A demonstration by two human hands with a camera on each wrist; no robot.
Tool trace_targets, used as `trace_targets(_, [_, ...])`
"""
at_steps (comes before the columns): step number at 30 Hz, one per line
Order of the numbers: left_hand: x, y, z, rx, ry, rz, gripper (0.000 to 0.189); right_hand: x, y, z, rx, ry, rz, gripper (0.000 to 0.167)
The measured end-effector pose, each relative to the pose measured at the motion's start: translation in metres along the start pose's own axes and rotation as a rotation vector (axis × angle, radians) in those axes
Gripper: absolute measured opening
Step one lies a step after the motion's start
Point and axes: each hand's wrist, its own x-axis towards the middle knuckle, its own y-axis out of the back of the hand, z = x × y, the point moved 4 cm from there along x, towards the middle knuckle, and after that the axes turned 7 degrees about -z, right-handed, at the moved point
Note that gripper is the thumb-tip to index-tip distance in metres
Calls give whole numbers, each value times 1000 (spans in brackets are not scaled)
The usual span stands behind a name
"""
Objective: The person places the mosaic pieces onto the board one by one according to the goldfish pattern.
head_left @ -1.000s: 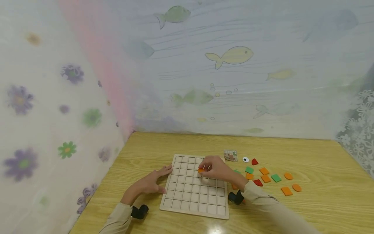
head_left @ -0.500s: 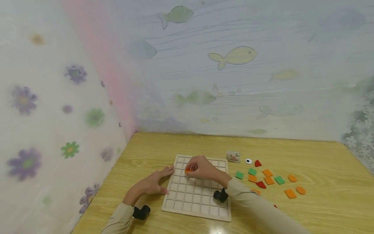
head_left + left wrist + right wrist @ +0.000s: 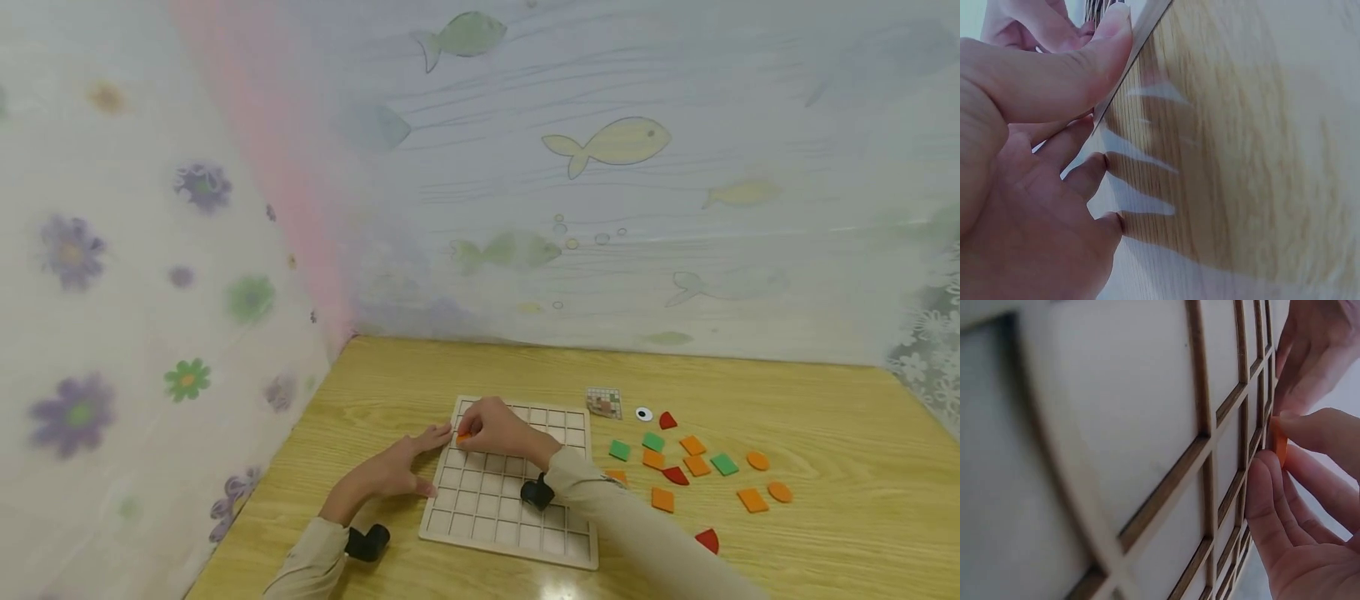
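Right hand (image 3: 498, 428) pinches one orange piece (image 3: 1280, 445); spread left hand (image 3: 384, 472) touches one board (image 3: 487, 507); three green squares (image 3: 724, 464), three red wedges (image 3: 707, 540).

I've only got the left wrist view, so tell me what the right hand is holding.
Observer: By the right wrist view, the right hand pinches an orange piece between its fingers.

Operator: Now give me its place over the board.

Observer: In the head view it is at the leftmost column, nearer the far end than the near one; whether it touches the board I can't tell.
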Motion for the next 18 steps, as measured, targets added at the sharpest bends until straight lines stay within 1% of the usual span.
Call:
trace_targets(3, [0, 0, 0, -5, 8, -4, 85, 3, -2, -2, -6, 0, -11, 6])
trace_targets(8, [0, 0, 0, -20, 22, 0, 86, 8, -5, -2, -42, -60, -10, 5])
trace_targets(14, [1, 0, -1, -7, 37, 3, 86, 12, -5, -3, -55, -93, 1, 7])
trace_targets(18, [1, 0, -1, -17, 39, -4, 85, 12, -6, -5, -59, -111, 7, 7])
